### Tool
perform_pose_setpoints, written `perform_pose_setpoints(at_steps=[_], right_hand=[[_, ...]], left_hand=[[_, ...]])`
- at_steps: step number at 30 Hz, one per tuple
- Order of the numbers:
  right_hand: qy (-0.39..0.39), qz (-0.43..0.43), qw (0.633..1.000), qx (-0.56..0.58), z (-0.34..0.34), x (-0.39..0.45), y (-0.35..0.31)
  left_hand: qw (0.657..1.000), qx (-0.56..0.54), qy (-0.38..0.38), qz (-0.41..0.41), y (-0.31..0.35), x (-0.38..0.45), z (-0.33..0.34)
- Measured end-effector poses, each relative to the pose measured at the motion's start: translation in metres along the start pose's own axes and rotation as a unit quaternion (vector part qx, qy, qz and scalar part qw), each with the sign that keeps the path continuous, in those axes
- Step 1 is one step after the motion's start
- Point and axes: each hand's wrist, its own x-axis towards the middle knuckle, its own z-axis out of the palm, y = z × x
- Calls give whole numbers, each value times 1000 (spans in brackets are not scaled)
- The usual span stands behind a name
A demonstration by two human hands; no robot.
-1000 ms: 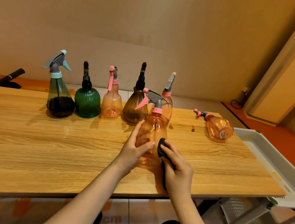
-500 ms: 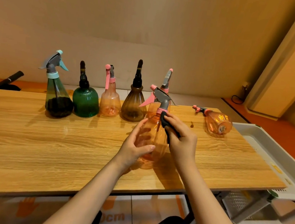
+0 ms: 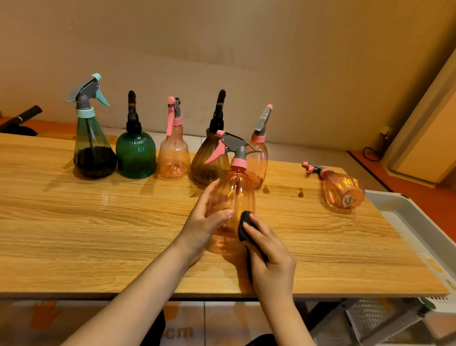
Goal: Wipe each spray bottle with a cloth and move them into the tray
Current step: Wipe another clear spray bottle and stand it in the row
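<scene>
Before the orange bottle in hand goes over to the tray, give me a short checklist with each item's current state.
1. Left hand holds the orange bottle steady: ok, fingers wrap its body.
2. Cloth in contact with the bottle: ok, the right hand presses it against the lower side.
3. Whole bottle wiped: cannot tell from this frame.
4. Bottle upright: ok, it stands on the table.
5. Tray reachable: ok, it sits off the table's right end, its visible part bare.
6. Path to the tray: not ok, an orange bottle lying on its side sits near that end.
</scene>
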Motion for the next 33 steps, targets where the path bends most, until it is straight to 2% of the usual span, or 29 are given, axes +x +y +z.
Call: perform_pose_setpoints(at_steps=[4, 10, 12, 16, 22, 33], right_hand=[[-21, -29, 999, 6, 3, 0, -3], [-5, -53, 998, 13, 13, 0, -10], [15, -26, 999, 32, 11, 0, -7], [46, 83, 988, 118, 8, 2, -5], [49, 121, 981, 140, 3, 1, -5], [24, 29, 996, 82, 8, -1, 0]], left_hand=[[999, -51, 3, -16, 0, 2, -3], [992, -125, -22, -27, 1, 0, -7], [989, -142, -20, -30, 2, -1, -7], [989, -139, -29, -47, 4, -1, -6], [998, -43, -18, -39, 5, -2, -1], [998, -52, -11, -31, 4, -4, -1]])
